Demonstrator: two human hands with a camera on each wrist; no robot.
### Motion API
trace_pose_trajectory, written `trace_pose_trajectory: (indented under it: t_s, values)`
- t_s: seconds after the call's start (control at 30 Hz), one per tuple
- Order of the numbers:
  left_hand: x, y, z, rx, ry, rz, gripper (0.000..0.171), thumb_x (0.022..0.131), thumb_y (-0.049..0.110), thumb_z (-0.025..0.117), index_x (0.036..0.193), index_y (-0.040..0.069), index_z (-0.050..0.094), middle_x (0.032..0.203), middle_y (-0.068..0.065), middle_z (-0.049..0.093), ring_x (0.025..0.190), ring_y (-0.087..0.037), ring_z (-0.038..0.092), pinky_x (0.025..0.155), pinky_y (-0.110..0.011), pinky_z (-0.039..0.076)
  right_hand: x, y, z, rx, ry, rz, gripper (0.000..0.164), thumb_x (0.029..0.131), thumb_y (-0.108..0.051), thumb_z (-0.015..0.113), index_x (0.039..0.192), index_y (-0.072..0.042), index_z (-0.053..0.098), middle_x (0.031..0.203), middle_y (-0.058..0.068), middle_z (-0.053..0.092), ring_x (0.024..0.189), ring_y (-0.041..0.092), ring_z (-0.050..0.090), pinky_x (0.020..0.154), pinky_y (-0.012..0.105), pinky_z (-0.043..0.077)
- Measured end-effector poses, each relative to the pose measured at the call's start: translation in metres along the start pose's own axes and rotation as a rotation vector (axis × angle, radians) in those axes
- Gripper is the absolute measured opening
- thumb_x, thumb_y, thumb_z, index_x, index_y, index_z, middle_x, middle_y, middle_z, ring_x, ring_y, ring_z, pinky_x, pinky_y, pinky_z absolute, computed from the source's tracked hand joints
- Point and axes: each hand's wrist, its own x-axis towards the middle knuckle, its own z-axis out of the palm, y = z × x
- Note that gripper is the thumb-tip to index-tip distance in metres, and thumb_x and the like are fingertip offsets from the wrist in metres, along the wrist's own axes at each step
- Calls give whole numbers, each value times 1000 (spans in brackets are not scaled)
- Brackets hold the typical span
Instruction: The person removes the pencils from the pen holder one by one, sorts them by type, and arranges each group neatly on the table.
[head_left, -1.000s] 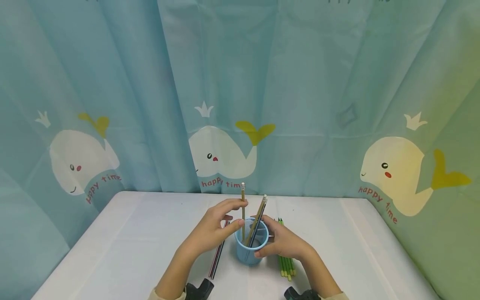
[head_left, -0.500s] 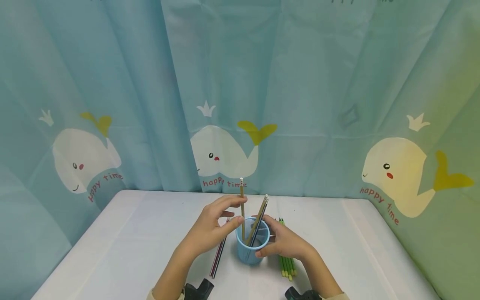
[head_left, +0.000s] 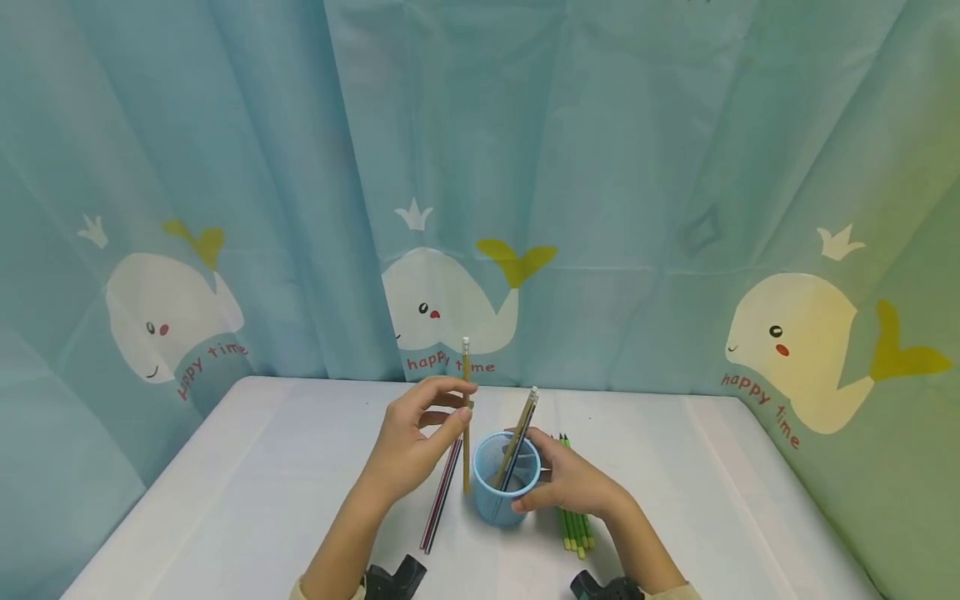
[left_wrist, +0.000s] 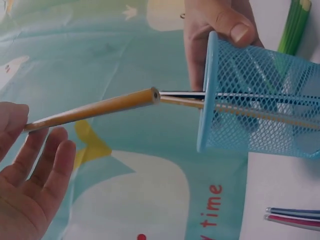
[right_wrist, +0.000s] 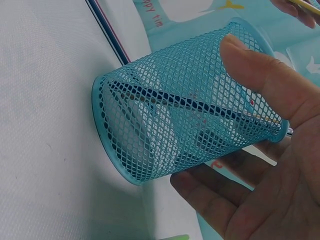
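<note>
My left hand (head_left: 412,442) pinches a yellow pencil (left_wrist: 100,106) near its white eraser end, between thumb and fingers. The pencil hangs upright just left of the cup, its flat lower end outside the rim. A light blue mesh pen cup (right_wrist: 190,105) stands on the table, and my right hand (head_left: 573,475) holds it around its right side. Inside the cup lean another yellow pencil (left_wrist: 280,119) and a dark striped pencil (right_wrist: 175,100), tops sticking out to the upper right.
On the white table (head_left: 247,500), dark and red striped pencils (head_left: 442,496) lie left of the cup. Several green pencils (head_left: 576,532) lie bunched to its right, partly behind my right hand. A blue whale-print curtain (head_left: 622,208) hangs behind the table.
The left hand has lifted the yellow pencil up and to the left, out of the cup. My right hand keeps its hold on the cup, which stays in place.
</note>
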Motion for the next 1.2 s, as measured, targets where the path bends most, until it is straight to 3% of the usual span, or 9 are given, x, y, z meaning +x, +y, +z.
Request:
trace_pose_trajectory:
  t_s: [0.3, 0.47, 0.67, 0.93, 1.2]
  values:
    - [-1, -5, -8, 6, 68, -20, 14, 95, 9, 67, 108, 14, 64, 109, 2, 70, 97, -14, 67, 83, -30, 60, 0, -1, 1, 7, -7, -7, 85, 74, -14, 87, 145, -11, 41, 142, 16, 53, 131, 37, 51, 106, 56, 46]
    - [0, -11, -14, 32, 82, -83, 10, 96, 10, 67, 104, 15, 63, 106, 2, 70, 95, -14, 67, 82, -29, 60, -1, -2, 0, 1, -2, 3, 86, 74, -14, 87, 147, -11, 40, 142, 16, 52, 131, 36, 51, 106, 54, 46]
    - [2, -21, -20, 30, 63, -192, 11, 96, 7, 66, 101, 16, 61, 108, -1, 71, 96, -16, 68, 78, -27, 61, -3, -1, 0, 12, 3, 17, 88, 74, -13, 87, 148, -11, 39, 143, 18, 51, 131, 35, 51, 107, 54, 46]
    - [-2, -33, -27, 79, 27, -268, 6, 96, 15, 68, 98, 16, 62, 102, 0, 70, 89, -17, 68, 69, -27, 59, -5, 0, 3, 19, -7, 13, 87, 74, -13, 86, 148, -11, 39, 142, 17, 52, 129, 35, 52, 106, 54, 46]
    - [0, -46, -27, 134, -41, -344, 5, 97, 13, 66, 101, 15, 65, 103, -2, 69, 88, -17, 66, 69, -27, 57, -1, -1, -1, -15, 0, 2, 87, 74, -17, 87, 147, -13, 40, 143, 16, 52, 131, 37, 50, 106, 54, 47]
